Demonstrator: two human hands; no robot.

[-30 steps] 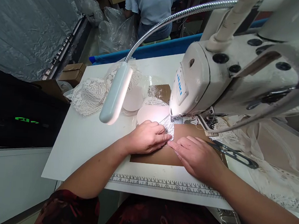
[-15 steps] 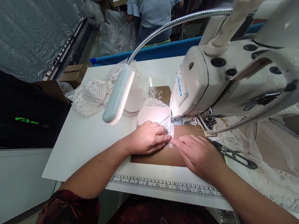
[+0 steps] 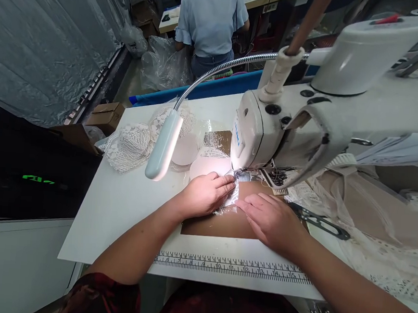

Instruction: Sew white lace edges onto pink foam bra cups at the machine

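The white lace piece [image 3: 232, 197] lies under the needle area of a white sewing machine [image 3: 249, 130], joined or next to a pale pink bra cup [image 3: 208, 167]. My left hand [image 3: 206, 192] rests on the lace with its fingers stretched flat, their tips close to the presser foot. At the lace's right edge, my right hand [image 3: 274, 222] has its thumb and forefinger closed on the border; the other fingers lie over the brown board [image 3: 207, 225]. Part of the lace and cup is hidden beneath my left hand.
Lace cups [image 3: 132, 143] lie at the left behind a lit lamp [image 3: 164, 146]. Black thread snips [image 3: 321, 221] sit right of my right hand, near a heap of lace and beige fabric [image 3: 375, 203]. A ruler strip [image 3: 232, 268] edges the table. A person [image 3: 214, 22] sits beyond.
My left fingers have moved forward and flattened on the lace, away from my right fingertips. The right hand stays at the lace edge. The camera view has shifted slightly.
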